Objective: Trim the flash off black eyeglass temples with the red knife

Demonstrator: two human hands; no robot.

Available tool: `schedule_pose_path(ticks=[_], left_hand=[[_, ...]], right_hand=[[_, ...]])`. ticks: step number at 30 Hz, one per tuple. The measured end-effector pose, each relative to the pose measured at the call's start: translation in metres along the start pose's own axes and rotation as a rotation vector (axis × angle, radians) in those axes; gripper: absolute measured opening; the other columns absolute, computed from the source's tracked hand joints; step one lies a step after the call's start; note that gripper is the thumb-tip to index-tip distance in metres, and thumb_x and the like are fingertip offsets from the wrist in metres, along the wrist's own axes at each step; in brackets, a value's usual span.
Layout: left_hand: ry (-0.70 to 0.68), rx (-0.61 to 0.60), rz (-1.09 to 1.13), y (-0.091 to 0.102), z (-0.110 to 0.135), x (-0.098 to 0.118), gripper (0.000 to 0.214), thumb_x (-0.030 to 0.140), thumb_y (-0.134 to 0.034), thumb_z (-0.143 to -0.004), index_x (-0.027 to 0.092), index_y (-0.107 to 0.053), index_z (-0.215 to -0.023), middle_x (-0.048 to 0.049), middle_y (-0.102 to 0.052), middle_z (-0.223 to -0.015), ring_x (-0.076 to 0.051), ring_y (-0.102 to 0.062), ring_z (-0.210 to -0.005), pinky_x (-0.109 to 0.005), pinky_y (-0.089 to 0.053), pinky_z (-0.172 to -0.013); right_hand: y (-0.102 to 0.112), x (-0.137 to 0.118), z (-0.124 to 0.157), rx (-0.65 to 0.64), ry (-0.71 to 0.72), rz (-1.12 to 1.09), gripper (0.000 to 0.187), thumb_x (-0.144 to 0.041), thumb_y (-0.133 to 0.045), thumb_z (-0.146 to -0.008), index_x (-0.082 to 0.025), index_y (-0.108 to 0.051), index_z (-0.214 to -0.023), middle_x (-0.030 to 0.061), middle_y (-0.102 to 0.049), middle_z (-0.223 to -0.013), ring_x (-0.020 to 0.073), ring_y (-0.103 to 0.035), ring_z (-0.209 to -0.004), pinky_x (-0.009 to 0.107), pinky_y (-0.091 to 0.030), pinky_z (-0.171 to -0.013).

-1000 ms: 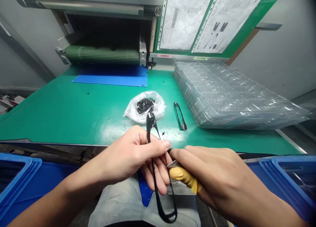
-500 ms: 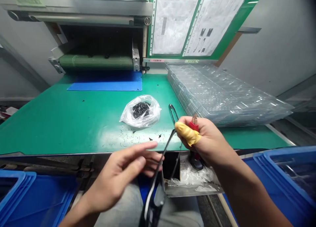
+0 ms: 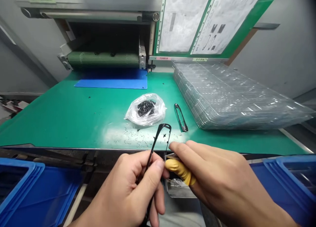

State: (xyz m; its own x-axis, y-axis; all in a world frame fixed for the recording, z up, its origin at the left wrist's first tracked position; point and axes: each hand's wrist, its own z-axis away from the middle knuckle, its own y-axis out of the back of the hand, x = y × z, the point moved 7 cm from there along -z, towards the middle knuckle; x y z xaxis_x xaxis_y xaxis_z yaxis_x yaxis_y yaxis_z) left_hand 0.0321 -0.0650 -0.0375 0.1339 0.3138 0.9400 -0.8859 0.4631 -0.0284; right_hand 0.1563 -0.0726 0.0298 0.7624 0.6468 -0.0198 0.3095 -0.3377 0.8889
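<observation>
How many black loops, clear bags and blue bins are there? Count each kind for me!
Black loops: 2, one in the left hand, one on the table
Clear bags: 1
Blue bins: 2
Total: 5

Green bench, plastic bag, black part, tray stack

Head-worn view, forward and down, close over left hand and right hand, bench beyond.
</observation>
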Motion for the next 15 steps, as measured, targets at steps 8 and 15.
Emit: schedule_pose_path(ticks=[8, 15], left_hand=[[-0.016, 0.084, -0.166, -0.003, 0.005, 0.01, 0.043, 0.051, -0.046, -0.092, 0.017, -0.055, -0.067, -0.0007, -0.06, -0.051, -0.01, -0.057, -0.037, -0.015, -0.04, -0.037], [-0.12, 0.065, -0.267, -0.002, 0.002, 0.015, 0.039, 0.045, -0.051, -0.091, 0.02, -0.051, -0.061, 0.0, -0.06, -0.05, -0.012, -0.058, -0.035, -0.017, -0.041, -0.036]], right_hand=[[0.0, 0.0, -0.002, -0.024, -0.018, 0.049, 0.03, -0.008, -0.033, -0.091, -0.016, -0.062, -0.085, 0.0004, -0.054, -0.063, 0.018, -0.054, -0.05, 0.03, -0.032, -0.047], [-0.002, 0.002, 0.0, -0.026, -0.037, 0.044, 0.027, -0.007, -0.036, -0.087, -0.016, -0.061, -0.082, 0.0005, -0.052, -0.062, 0.0181, -0.053, -0.048, 0.03, -0.032, -0.046]])
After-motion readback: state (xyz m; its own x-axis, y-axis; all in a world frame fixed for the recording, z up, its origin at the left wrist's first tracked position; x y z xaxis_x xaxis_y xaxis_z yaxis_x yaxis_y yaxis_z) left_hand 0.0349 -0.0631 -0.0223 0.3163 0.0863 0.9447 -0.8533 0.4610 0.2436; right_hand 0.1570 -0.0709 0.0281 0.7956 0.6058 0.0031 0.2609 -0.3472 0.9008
